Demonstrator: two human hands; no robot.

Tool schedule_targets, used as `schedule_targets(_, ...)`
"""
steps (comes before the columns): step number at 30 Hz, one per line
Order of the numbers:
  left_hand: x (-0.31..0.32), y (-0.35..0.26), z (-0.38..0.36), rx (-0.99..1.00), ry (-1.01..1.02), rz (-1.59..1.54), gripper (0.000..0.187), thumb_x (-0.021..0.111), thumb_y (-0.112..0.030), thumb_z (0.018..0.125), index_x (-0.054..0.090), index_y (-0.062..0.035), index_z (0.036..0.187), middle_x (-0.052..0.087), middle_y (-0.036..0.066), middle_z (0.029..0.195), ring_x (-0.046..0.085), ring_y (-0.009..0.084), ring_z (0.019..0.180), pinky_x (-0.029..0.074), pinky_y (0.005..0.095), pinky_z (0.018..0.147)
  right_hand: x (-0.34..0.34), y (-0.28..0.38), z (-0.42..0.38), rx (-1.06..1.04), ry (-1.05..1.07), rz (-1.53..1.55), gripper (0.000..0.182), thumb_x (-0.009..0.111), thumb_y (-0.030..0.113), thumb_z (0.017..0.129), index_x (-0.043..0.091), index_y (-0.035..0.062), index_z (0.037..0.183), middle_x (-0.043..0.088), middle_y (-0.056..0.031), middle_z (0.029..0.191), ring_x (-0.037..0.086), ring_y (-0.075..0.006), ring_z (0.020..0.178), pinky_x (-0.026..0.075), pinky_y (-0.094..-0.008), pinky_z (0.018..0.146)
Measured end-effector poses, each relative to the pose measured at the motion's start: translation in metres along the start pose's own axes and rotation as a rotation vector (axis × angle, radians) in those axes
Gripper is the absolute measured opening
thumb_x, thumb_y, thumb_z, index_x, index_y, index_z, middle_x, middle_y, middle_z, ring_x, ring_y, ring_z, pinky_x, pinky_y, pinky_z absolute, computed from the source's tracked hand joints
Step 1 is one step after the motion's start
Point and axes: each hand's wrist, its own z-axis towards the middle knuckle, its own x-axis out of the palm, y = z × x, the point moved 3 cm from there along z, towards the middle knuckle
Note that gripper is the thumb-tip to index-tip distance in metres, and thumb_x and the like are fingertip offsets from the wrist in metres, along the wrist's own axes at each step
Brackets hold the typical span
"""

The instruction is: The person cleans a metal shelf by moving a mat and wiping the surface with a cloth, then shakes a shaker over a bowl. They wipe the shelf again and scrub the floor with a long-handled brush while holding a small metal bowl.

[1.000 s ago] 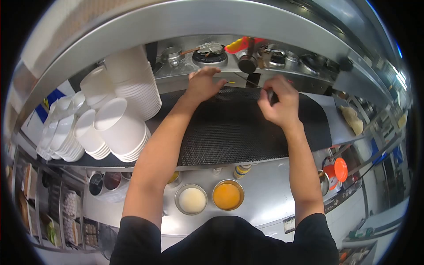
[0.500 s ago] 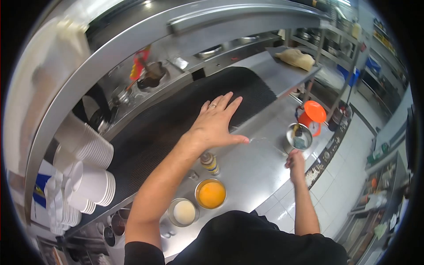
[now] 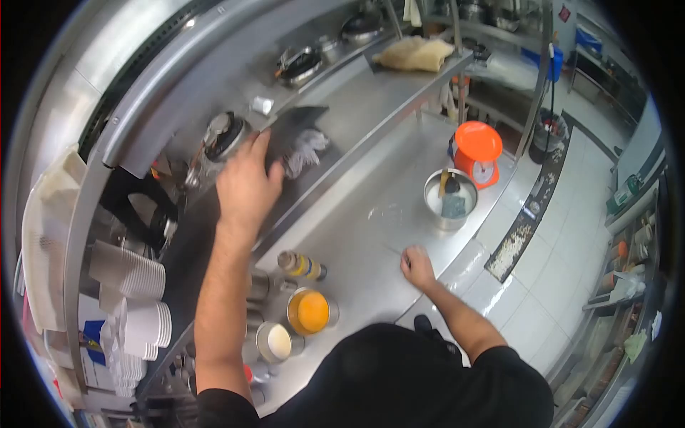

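Observation:
My left hand (image 3: 246, 185) is over the black mat (image 3: 193, 250) on the raised steel ledge, its thumb apart from the fingers; it holds nothing that I can see. A crumpled clear plastic piece (image 3: 305, 151) lies just right of it. My right hand (image 3: 416, 265) is closed above the steel counter (image 3: 357, 242), with a thin, blurred thing at its fingertips. Beyond it stands a steel pot (image 3: 448, 214) with a blue-grey cloth (image 3: 453, 207) and a brown-handled tool inside, beside an orange scale (image 3: 479, 146).
Near my body are a bowl of orange liquid (image 3: 311, 312), a bowl of whitish contents (image 3: 275, 342) and a yellow-labelled bottle (image 3: 302, 265). Stacked white containers (image 3: 146, 324) stand at the left. A beige bundle (image 3: 414, 54) lies on the ledge's far end.
The mat's far part has drawn back leftward, baring the ledge. My left hand has moved left. My right hand has let go of the pot and come nearer my body. The view has shifted.

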Motion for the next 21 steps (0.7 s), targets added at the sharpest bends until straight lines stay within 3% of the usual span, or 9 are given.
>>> schedule_targets(1,0.006,0.010,0.002,-0.009,0.003,-0.032,0.035,0.070,-0.024,0.096,0.073,-0.0095,0.128,0.073,0.011,0.130,0.071,0.0344,0.115,0.057,0.0455,0.097,-0.006,0.002,0.002,-0.042,-0.035,0.022,0.024,0.074,0.010,0.087,0.060,0.0021,0.105,0.060,-0.0212,0.106,0.058,-0.0441,0.102,0.048,-0.0507,0.090)
schedule_targets(2,-0.005,0.006,0.004,-0.146,0.016,-0.024,0.029,0.068,-0.026,0.099,0.076,-0.0087,0.122,0.077,0.013,0.118,0.073,0.0357,0.108,0.057,0.0456,0.094,-0.014,0.006,0.009,-0.091,-0.073,0.041,0.027,0.075,0.013,0.087,0.061,0.0021,0.107,0.060,-0.0220,0.109,0.058,-0.0447,0.105,0.048,-0.0518,0.091)
schedule_targets(3,-0.009,0.014,0.004,-0.105,-0.128,-0.040,0.030,0.068,-0.028,0.101,0.076,-0.0088,0.123,0.077,0.016,0.113,0.074,0.0372,0.104,0.057,0.0455,0.090,-0.023,0.011,0.015,-0.126,-0.094,0.046,0.028,0.075,0.013,0.087,0.061,0.0019,0.109,0.060,-0.0224,0.111,0.057,-0.0448,0.105,0.048,-0.0517,0.091)
schedule_targets(5,-0.028,0.031,0.007,-0.277,-0.171,-0.015,0.031,0.066,-0.032,0.103,0.076,-0.0082,0.121,0.077,0.017,0.110,0.073,0.0384,0.103,0.057,0.0465,0.089,-0.040,0.020,0.026,-0.190,-0.147,0.055,0.031,0.075,0.013,0.087,0.062,0.0015,0.113,0.060,-0.0232,0.116,0.057,-0.0449,0.107,0.048,-0.0514,0.093)
schedule_targets(9,-0.064,0.077,0.004,-0.219,-0.498,-0.133,0.039,0.068,-0.031,0.106,0.072,0.0023,0.126,0.077,0.023,0.112,0.075,0.0287,0.100,0.054,0.0355,0.094,-0.064,0.013,0.043,-0.151,-0.173,0.004,0.030,0.072,0.011,0.088,0.062,0.0008,0.114,0.060,-0.0226,0.121,0.057,-0.0443,0.110,0.048,-0.0513,0.095)
schedule_targets(12,-0.083,0.083,-0.009,-0.276,-0.524,-0.110,0.037,0.070,-0.031,0.105,0.074,0.0024,0.120,0.077,0.023,0.108,0.075,0.0275,0.098,0.054,0.0359,0.091,-0.073,0.023,0.066,-0.101,-0.172,0.010,0.028,0.070,0.007,0.087,0.062,0.0015,0.113,0.060,-0.0208,0.122,0.058,-0.0428,0.113,0.048,-0.0514,0.096)
schedule_targets(15,-0.082,0.066,-0.016,-0.354,-0.522,0.001,0.034,0.072,-0.032,0.104,0.075,0.0001,0.116,0.077,0.023,0.102,0.076,0.0320,0.092,0.056,0.0378,0.085,-0.065,0.052,0.105,-0.237,-0.233,0.059,0.028,0.069,0.005,0.085,0.063,0.0029,0.113,0.061,-0.0206,0.121,0.059,-0.0423,0.110,0.050,-0.0508,0.092)
schedule_targets(19,-0.078,0.067,-0.026,-0.269,-0.547,0.125,0.028,0.072,-0.026,0.103,0.074,-0.0013,0.116,0.076,0.022,0.099,0.075,0.0378,0.089,0.056,0.0378,0.078,-0.106,0.187,0.165,-0.596,-0.360,0.310,0.029,0.072,0.001,0.081,0.070,0.0058,0.109,0.064,-0.0144,0.114,0.062,-0.0363,0.102,0.052,-0.0472,0.085)
schedule_targets(21,-0.083,0.075,-0.033,-0.369,-0.566,0.099,0.031,0.070,-0.029,0.104,0.073,-0.0005,0.115,0.074,0.022,0.095,0.073,0.0405,0.086,0.055,0.0418,0.077,-0.134,0.253,0.195,-0.747,-0.443,0.385,0.029,0.075,0.001,0.079,0.071,0.0062,0.107,0.065,-0.0118,0.113,0.061,-0.0336,0.101,0.051,-0.0457,0.084)
